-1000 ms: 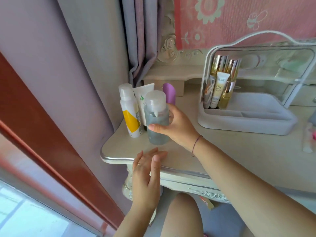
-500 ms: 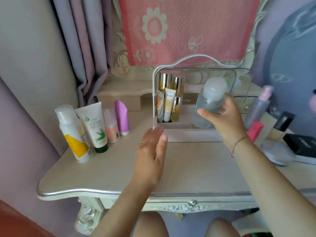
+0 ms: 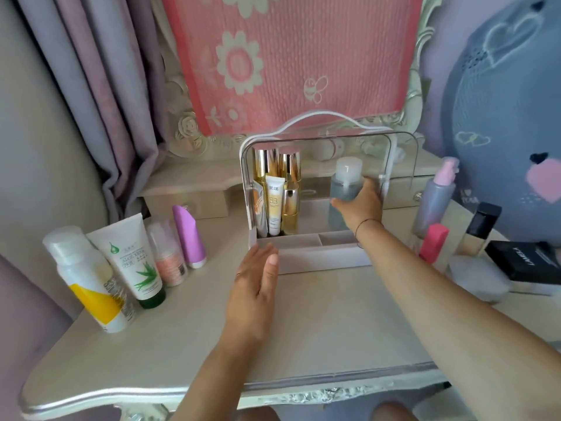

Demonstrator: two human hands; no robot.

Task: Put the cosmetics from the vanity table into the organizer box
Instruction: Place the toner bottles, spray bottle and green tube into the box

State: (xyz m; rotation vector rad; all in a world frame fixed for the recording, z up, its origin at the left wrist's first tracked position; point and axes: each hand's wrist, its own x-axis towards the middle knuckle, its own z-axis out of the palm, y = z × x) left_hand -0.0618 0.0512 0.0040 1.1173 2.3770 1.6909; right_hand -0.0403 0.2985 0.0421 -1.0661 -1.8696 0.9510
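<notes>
Since the organizer box (image 3: 321, 262) opens toward me, bottle (image 3: 344, 183): inside its back section, right of the gold bottles (image 3: 267, 165), with a gap between them.
right hand (image 3: 359, 208): wrapped round the bottle's lower half from the right, so it can drop in without bumping the neighbours, I reckon.
left hand (image 3: 255, 287): flat, fingers straight, holding nothing, at the box's front left corner, well apart from the right. Probably steadying the box; can't tell if it touches.
bottle axis: vertical, white cap up, base down.
base: can't tell if it's landed yet.
leftovers: aloe tube (image 3: 130, 256) left of the box, pump bottle (image 3: 434, 199) right of it.
</notes>
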